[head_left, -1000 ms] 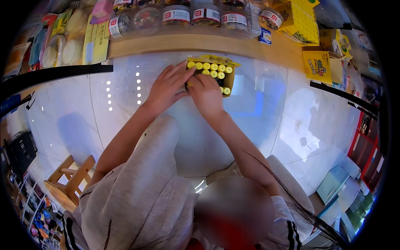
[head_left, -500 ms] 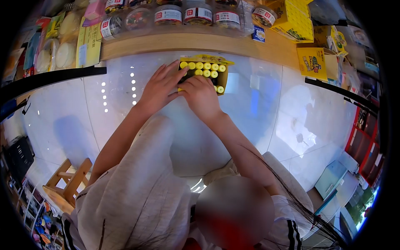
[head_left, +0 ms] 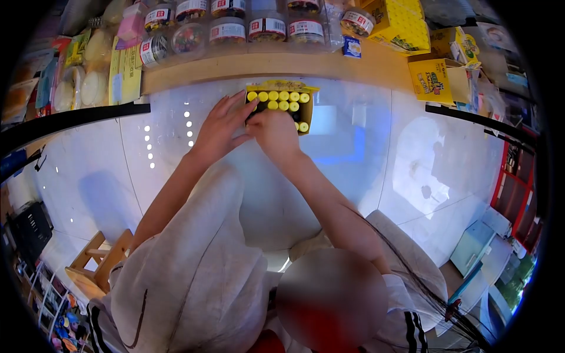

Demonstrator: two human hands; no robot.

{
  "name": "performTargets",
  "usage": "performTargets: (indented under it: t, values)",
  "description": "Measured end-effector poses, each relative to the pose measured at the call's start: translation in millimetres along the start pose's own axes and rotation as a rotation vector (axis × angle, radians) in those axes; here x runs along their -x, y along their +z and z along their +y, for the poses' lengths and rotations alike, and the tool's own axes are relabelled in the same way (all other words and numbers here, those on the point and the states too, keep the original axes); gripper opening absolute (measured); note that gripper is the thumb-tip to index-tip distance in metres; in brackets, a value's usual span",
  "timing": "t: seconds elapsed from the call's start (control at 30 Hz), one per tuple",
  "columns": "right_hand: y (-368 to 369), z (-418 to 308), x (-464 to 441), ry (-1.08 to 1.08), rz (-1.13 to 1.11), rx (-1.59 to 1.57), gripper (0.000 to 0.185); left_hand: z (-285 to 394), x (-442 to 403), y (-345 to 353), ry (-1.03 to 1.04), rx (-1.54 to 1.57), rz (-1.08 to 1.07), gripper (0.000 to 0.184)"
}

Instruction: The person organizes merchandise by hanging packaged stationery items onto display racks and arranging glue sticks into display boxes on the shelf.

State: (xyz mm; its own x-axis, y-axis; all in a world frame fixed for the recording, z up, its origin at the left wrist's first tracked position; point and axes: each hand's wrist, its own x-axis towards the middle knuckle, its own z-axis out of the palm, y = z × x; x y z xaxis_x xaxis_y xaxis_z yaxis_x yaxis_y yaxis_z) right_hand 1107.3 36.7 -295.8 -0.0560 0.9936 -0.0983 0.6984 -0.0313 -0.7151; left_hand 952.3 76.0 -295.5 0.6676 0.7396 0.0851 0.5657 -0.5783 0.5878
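A small yellow open-topped box (head_left: 308,112) sits on the pale tiled floor with its flap up at the back. Several upright sticks with round yellow caps (head_left: 283,96) stand in rows inside it, and a dark gap shows in the middle. My left hand (head_left: 221,130) lies at the box's left side, fingers stretched out and thumb by the front left corner. Over the front left part of the box is my right hand (head_left: 274,134). Its fingers are curled and pinched together, and whatever they hold is hidden.
Behind the box runs a wooden shelf edge (head_left: 235,66) with clear jars (head_left: 228,30) on it. Yellow cartons (head_left: 431,81) stand at the back right, packaged goods at the back left. A wooden stool (head_left: 100,262) is at my left, and a red rack (head_left: 518,188) stands far right.
The view has shifted slightly, so the box appears a little further left. My right hand's fingers have drawn toward the box's left side and bunched tighter. My left hand stays beside the box.
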Motion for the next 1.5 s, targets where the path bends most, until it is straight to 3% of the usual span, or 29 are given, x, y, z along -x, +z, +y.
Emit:
performTargets:
  t: [0.03, 0.13, 0.2, 0.23, 0.33, 0.47, 0.57, 0.67, 0.7, 0.9, 1.07, 1.3, 1.43, 1.5]
  values:
    - [-0.9, 2.9, 3.3, -0.132, 0.067, 0.021, 0.005, 1.7, -1.5, -3.5, 0.023, -0.028, -0.023, 0.07]
    - [-18.1, 10.2, 28.3, -0.235, 0.498, 0.004, 0.011, 8.1, -6.8, -15.2, 0.093, -0.091, -0.043, 0.069]
    - [-35.5, 12.9, 25.5, -0.029, 0.567, 0.115, 0.023, 13.1, -8.2, -20.5, 0.159, -0.116, 0.002, 0.067]
    - [-40.8, 16.6, 21.0, 0.016, 0.514, 0.191, 0.03, 14.0, -10.8, -19.2, 0.195, -0.13, -0.039, 0.069]
    - [-43.6, 15.9, 8.7, 0.106, 0.305, 0.353, 0.028, 21.5, -23.4, -10.5, 0.244, -0.167, -0.128, 0.072]
    - [-30.3, 33.1, -2.4, -0.078, 0.243, 0.551, 0.012, 25.1, -28.4, 12.6, 0.185, -0.273, -0.178, 0.072]
    - [-40.7, 42.0, -6.1, -0.141, 0.182, 0.495, 0.009, 25.4, -29.4, 14.5, 0.184, -0.34, -0.193, 0.072]
    - [-76.9, 22.2, -4.7, -0.138, 0.288, 0.301, 0.01, 24.5, -26.6, 17.6, 0.18, -0.34, -0.185, 0.072]
    - [-85.2, 23.1, -4.2, -0.073, 0.235, 0.292, 0.009, 23.8, -27.6, 17.7, 0.185, -0.339, -0.178, 0.071]
    - [-85.5, 42.0, 1.5, -0.205, -0.058, 0.331, 0.005, 26.0, -29.0, 15.0, 0.16, -0.305, -0.212, 0.07]
    - [-82.0, 53.1, -1.8, -0.212, -0.135, 0.302, 0.005, 25.2, -27.7, 13.6, 0.164, -0.282, -0.206, 0.069]
    - [-84.6, 40.6, -9.4, 0.14, -0.167, 0.242, 0.01, 13.5, -19.2, 6.9, 0.171, -0.171, -0.221, 0.069]
    - [-75.2, 37.6, -5.2, 0.113, -0.116, 0.442, 0.007, 10.9, -10.4, 10.4, 0.181, -0.195, -0.192, 0.066]
    - [-68.9, 35.0, -1.2, -0.034, 0.096, 0.403, 0.009, 11.2, -10.6, 12.7, 0.163, -0.187, -0.168, 0.065]
